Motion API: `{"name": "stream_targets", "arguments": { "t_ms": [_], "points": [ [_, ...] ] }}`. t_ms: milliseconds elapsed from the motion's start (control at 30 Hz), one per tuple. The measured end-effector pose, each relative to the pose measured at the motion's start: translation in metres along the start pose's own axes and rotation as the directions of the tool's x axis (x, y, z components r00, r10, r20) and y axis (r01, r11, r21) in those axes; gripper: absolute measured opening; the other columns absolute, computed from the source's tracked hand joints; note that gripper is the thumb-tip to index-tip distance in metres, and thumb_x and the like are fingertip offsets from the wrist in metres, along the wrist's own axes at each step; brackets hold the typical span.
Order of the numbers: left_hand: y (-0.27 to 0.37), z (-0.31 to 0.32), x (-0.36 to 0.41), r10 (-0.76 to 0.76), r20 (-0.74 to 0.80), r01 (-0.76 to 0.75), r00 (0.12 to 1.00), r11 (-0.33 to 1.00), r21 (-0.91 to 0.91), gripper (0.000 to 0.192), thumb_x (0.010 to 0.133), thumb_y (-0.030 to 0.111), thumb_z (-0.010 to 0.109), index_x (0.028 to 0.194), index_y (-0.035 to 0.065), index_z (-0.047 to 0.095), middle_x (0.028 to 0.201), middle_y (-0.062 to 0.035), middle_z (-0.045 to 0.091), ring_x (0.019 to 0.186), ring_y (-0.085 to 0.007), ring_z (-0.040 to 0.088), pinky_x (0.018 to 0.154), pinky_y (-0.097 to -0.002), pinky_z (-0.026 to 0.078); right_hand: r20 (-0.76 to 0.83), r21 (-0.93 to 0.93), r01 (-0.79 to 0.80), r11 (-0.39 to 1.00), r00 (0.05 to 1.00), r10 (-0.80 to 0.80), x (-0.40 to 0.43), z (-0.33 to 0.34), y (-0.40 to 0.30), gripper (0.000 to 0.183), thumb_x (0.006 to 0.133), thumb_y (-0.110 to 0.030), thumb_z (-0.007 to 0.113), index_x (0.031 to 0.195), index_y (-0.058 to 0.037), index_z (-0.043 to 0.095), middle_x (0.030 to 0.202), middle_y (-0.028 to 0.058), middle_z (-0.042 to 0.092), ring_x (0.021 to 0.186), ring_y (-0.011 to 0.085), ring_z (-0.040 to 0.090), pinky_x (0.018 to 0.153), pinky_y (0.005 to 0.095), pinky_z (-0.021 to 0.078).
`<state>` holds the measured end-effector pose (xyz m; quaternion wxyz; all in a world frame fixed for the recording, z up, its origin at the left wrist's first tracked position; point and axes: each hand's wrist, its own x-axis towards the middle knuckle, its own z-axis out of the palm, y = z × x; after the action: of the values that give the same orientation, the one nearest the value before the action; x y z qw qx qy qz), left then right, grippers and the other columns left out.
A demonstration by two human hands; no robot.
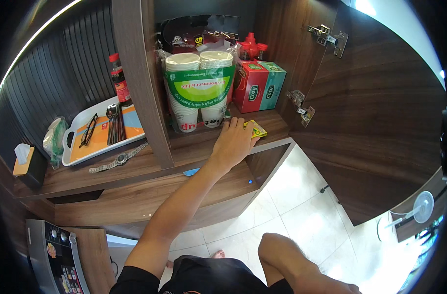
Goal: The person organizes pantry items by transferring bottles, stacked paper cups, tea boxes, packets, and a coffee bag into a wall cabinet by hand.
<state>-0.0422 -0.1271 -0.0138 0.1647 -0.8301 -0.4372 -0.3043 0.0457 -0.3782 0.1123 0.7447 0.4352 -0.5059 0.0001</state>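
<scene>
My left hand [233,140] reaches onto the open cabinet's shelf [205,141], its thumb and index finger around a small yellow packet [258,129] near the front edge. Just behind the fingers stand two wrapped stacks of white paper cups [199,88] with a green band. Red and teal Cozy boxes [260,86] are side by side to their right. Red-capped bottles [250,47] and a dark G7 package [197,36] are farther back. Only part of my right hand [352,288] shows at the bottom right edge, low beside my body; its fingers are mostly hidden.
Left of the upright panel [137,81] are a white tray [67,145] with spoons and glasses, a red-capped bottle [120,82], a metal-band watch [121,158] and a tissue box [32,167]. The open cabinet door [363,110] extends at right. A white fan [422,207] stands beyond.
</scene>
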Motion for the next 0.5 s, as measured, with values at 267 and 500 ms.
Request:
{"name": "stream_targets", "arguments": {
  "t_ms": [267,500],
  "points": [
    [-0.002,0.001,-0.004,-0.054,0.031,0.055,0.998,0.998,-0.022,0.039,0.088,0.036,0.06,0.103,-0.0001,0.057,0.096,-0.0172,0.056,0.097,-0.0325,0.054,0.086,-0.0432,0.043,0.123,-0.097,-0.36,0.928,0.921,0.37,-0.005,-0.015,0.001,0.046,0.096,-0.046,0.044,0.132,-0.0197,0.056,0.143,0.0076,0.046,0.138,0.0232,0.033,0.114,0.0397,0.0278],
    [-0.001,0.002,-0.005,-0.038,-0.012,0.038,0.999,0.999,-0.018,0.039,0.088,0.036,0.061,0.103,0.0002,0.058,0.094,-0.0157,0.058,0.095,-0.0301,0.054,0.086,-0.0418,0.043,0.134,0.064,-0.374,0.925,0.922,0.364,-0.013,-0.012,0.013,0.048,0.096,-0.052,0.04,0.133,-0.0255,0.054,0.143,-0.0012,0.047,0.139,0.0205,0.033,0.114,0.0406,0.0265]
  ]
}}
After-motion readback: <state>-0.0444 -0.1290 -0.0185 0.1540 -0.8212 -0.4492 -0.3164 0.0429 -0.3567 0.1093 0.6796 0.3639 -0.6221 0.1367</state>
